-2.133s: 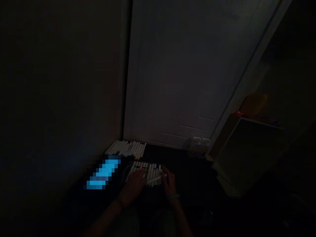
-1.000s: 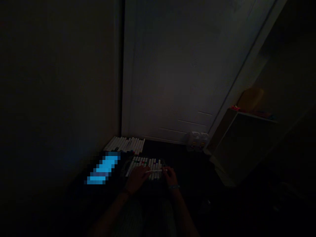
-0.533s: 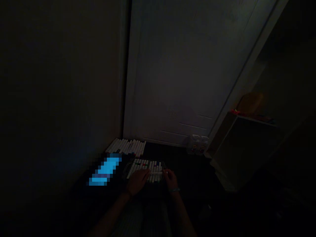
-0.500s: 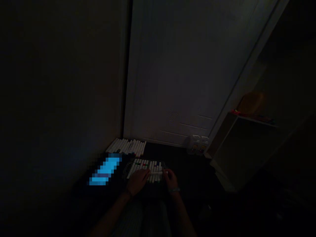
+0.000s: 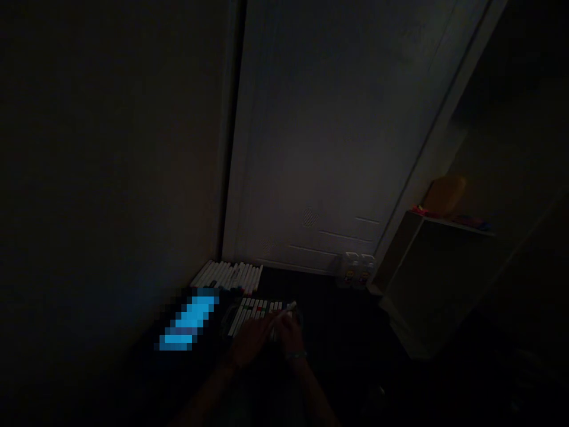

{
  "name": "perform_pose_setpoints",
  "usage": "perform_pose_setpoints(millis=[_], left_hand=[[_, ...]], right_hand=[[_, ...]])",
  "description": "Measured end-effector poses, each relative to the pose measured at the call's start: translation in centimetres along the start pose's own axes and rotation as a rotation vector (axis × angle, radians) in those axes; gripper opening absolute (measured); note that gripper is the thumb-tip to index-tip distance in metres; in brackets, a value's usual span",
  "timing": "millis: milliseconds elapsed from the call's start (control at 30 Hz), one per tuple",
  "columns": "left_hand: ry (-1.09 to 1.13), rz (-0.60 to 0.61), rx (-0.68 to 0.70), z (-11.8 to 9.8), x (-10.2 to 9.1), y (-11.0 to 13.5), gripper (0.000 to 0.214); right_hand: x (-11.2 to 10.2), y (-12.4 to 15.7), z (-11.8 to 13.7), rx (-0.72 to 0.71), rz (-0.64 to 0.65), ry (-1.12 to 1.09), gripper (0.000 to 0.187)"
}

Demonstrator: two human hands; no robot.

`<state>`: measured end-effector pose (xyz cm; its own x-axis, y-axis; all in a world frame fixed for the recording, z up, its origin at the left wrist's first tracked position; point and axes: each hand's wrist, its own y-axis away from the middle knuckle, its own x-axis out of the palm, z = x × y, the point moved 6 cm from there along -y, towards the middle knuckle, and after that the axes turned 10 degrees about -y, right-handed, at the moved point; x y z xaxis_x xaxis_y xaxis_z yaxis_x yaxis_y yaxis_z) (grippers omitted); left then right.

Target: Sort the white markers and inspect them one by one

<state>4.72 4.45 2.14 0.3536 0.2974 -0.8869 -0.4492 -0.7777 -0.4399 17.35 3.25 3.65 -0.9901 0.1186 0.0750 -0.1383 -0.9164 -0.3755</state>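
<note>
Right hand (image 5: pixel 291 337): pinched a slim white stick-shaped marker (image 5: pixel 290 308).
Left hand (image 5: pixel 250 343): lay against the right, fingertips by the marker's lower end; I could not tell whether they gripped it.
Marker: slanted up and rightward over the nearer row of white, colour-banded markers (image 5: pixel 252 305).
Black desk (image 5: pixel 329 320): also carried a farther row of white markers (image 5: pixel 229 274), a pixelated bright-blue rectangle (image 5: pixel 190 319) and two translucent containers (image 5: pixel 349 270).
</note>
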Motion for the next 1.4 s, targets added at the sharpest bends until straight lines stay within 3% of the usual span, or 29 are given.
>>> perform_pose_setpoints(millis=[167,333,433,500,567,667,767,967,1400], left_hand=[[-0.009,-0.062,0.019,0.6,0.4,0.2,0.032],[0.071,-0.068,-0.027,0.1,-1.0,0.3,0.029],[0.109,-0.077,-0.053,-0.1,-1.6,0.3,0.027],[0.097,-0.074,-0.051,-0.2,-1.6,0.4,0.026],[0.056,-0.1,-0.04,-0.2,-1.6,0.4,0.029],[-0.019,-0.17,-0.002,-0.4,-1.8,0.5,0.05],[-0.058,-0.191,0.033,-0.4,-1.6,0.5,0.074],[-0.055,-0.107,0.08,-0.1,-0.4,0.5,0.068],[-0.014,-0.081,0.052,-0.4,-1.3,0.5,0.062]], right_hand=[[1.6,-1.1,0.4,-0.026,-0.078,0.003,0.039],[-0.6,-2.3,2.9,-0.101,0.044,0.117,0.038],[-2.8,-1.9,1.1,-0.079,0.138,0.197,0.035],[-5.0,-1.6,-0.9,-0.025,0.069,0.134,0.039],[-7.3,-1.5,-2.7,0.033,-0.079,0.032,0.044],[-9.2,-1.4,-3.9,0.095,-0.273,-0.032,0.051],[-8.4,-1.5,-3.3,0.06,-0.225,0.015,0.048],[-5.8,-0.9,-2.5,-0.004,-0.015,0.166,0.04],[-6.1,-0.8,-2.7,-0.008,-0.025,0.214,0.043]])
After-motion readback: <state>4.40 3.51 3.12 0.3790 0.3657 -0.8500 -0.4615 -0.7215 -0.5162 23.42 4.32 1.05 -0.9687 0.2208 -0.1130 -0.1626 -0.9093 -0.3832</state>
